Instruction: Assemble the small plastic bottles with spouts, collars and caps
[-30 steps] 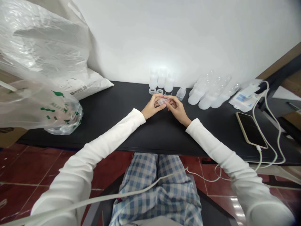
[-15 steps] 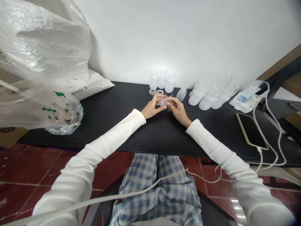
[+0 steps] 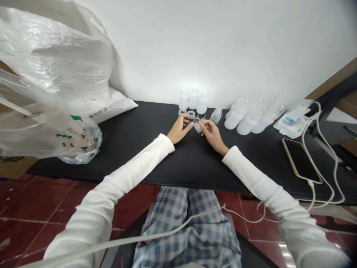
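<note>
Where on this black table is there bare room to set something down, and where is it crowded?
One free patch of the black table lies between the plastic bag and the left hand. Another lies between the right hand and the phone. It is crowded along the wall, with white bottles and clear bottles.

This looks like a small work room where plastic things get sorted or packed. A long black table (image 3: 134,124) stands against a plain white wall (image 3: 195,48). Rows of clear plastic bottles (image 3: 245,121) that all look the same sit on the table. A big plastic bag (image 3: 50,63) hangs close by, a cardboard box (image 3: 13,167) sits low down, and the floor has shiny red tiles (image 3: 36,203).
</note>
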A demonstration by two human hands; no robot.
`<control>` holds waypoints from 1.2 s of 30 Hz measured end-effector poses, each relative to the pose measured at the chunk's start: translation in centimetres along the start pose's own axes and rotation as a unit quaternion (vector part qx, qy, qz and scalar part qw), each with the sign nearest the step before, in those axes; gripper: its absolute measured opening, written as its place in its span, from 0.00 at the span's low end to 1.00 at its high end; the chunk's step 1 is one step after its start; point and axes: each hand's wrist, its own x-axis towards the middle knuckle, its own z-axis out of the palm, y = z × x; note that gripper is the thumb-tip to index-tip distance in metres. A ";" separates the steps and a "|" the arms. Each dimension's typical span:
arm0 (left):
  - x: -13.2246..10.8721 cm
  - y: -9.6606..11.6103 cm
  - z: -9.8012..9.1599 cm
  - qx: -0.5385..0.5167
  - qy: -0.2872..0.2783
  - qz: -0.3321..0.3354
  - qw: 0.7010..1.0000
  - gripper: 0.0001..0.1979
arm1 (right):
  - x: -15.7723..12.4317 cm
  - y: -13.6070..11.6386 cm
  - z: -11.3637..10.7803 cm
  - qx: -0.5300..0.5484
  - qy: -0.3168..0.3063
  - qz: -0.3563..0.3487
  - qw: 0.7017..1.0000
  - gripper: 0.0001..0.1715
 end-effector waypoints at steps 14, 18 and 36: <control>9.5 -7.0 -0.6 0.092 0.251 -0.107 0.958 0.35 | -0.1 0.2 -0.1 0.073 0.042 0.084 0.993 0.33; 10.4 -7.6 -0.6 0.104 0.218 -0.166 0.956 0.27 | -0.1 0.4 -0.1 0.052 0.035 0.053 0.997 0.32; 1.2 -1.0 -4.3 0.190 0.001 0.126 0.974 0.30 | 0.9 0.8 -2.7 0.009 0.106 -0.047 0.993 0.24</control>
